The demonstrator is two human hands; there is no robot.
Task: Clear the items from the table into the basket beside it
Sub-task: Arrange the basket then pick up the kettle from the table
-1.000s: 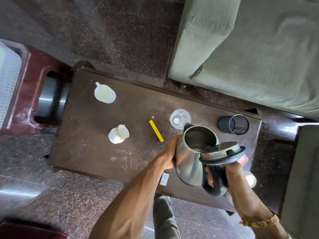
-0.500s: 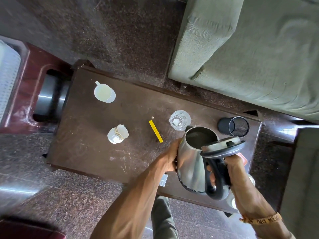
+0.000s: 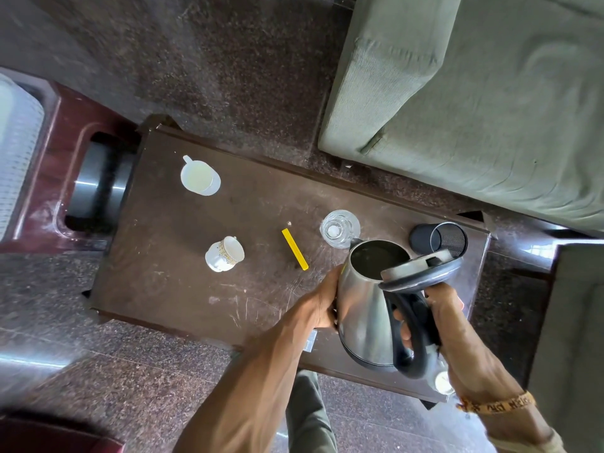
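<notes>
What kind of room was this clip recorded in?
Likely a home living room: a low dark coffee table stands beside green upholstered sofa seats, with a teacup on it and a kettle held above.

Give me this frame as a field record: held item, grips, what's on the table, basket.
held: kettle, tilted, lid open
right grip: holds kettle handle
left grip: holds kettle body
table: white cup upright; patterned cup on its side; yellow stick; glass; mesh holder on its side
basket: likely the white latticed container at left edge, beyond table's end; contents not visible
</notes>
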